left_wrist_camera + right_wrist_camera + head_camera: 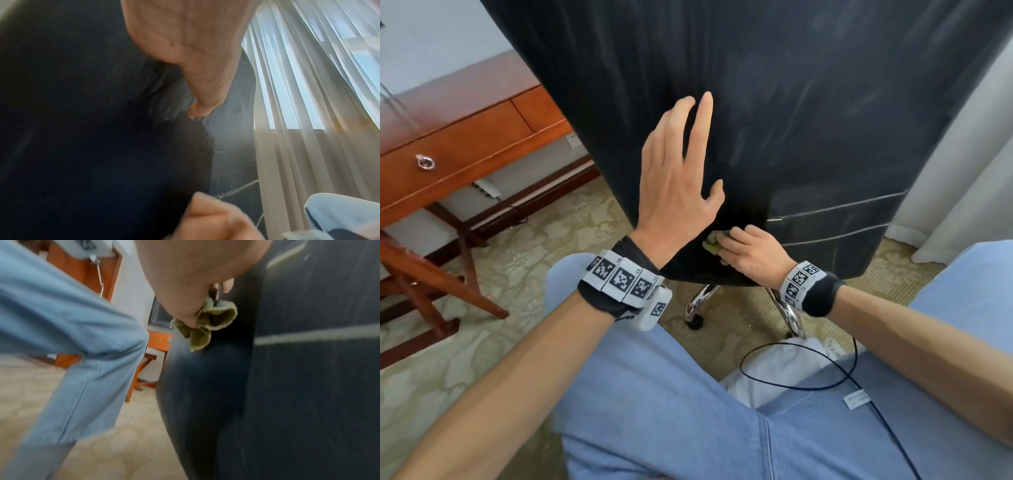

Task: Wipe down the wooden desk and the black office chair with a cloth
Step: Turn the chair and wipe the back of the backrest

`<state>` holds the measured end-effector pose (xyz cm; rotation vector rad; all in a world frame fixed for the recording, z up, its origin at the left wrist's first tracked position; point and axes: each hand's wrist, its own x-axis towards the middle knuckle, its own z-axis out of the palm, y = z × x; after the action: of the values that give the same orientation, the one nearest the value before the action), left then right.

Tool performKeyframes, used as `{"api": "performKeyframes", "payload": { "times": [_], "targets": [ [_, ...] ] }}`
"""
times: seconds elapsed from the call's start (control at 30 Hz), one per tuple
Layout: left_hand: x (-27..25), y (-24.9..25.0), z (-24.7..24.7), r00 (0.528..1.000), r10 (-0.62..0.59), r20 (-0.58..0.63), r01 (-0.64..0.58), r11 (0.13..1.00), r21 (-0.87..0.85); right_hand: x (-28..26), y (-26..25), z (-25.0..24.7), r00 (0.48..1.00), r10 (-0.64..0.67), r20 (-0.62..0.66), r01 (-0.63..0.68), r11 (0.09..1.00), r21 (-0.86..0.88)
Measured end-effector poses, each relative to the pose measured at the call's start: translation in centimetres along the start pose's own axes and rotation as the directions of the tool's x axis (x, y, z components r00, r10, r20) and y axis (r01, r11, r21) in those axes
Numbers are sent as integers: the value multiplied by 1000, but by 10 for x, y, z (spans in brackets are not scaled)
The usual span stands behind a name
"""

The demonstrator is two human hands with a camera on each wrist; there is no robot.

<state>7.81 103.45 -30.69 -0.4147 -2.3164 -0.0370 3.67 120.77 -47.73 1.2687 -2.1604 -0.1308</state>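
Two hands | left hand (674, 174) flat (fingers straight) on chair (808, 120) | right hand (751, 250) gripping cloth (711, 244)

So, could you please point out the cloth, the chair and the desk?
cloth (216, 319): right wrist view, bunched fold below the fingers.
chair (808, 102): head view, black backrest.
desk (465, 147): head view, drawer front.

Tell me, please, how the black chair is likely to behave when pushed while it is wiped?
The black chair probably rolls or swivels: a caster shows beneath. The left hand lies flat on its back, likely steadying it against the right hand gripping the cloth.
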Motion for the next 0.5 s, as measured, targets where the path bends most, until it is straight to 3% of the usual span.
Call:
{"api": "performKeyframes", "payload": {
  "times": [0.07, 0.1, 0.17, 0.23, 0.27, 0.4, 0.47, 0.5],
  "targets": [
    [2, 0, 1, 1000, 9, 0, -9, 1000, 5, -13, -10, 14, 981, -70, 180, 66, 997, 27],
    [2, -1, 1, 1000, 15, -2, -15, 1000, 7, -22, -17, 24, 945, -107, 309, 99, 994, 42],
    [2, -5, 1, 999, 36, -13, -36, 999, 18, -39, -32, 44, 824, -167, 542, 160, 985, 60],
    [2, -10, 1, 997, 73, -10, -72, 996, 56, -44, -40, 55, 733, -203, 649, 215, 975, 62],
    [2, -13, 1, 996, 94, -3, -93, 993, 78, -39, -41, 54, 746, -214, 631, 230, 972, 58],
    [3, -22, 1, 988, 150, 23, -151, 982, 117, 15, -33, 35, 950, -153, 273, 165, 986, -22],
    [4, -23, 2, 987, 157, 17, -158, 978, 140, 44, -31, 27, 980, -90, 180, 102, 993, -56],
    [5, -24, 2, 987, 160, 17, -161, 976, 149, 52, -32, 24, 978, -84, 191, 97, 993, -61]
  ]
}}
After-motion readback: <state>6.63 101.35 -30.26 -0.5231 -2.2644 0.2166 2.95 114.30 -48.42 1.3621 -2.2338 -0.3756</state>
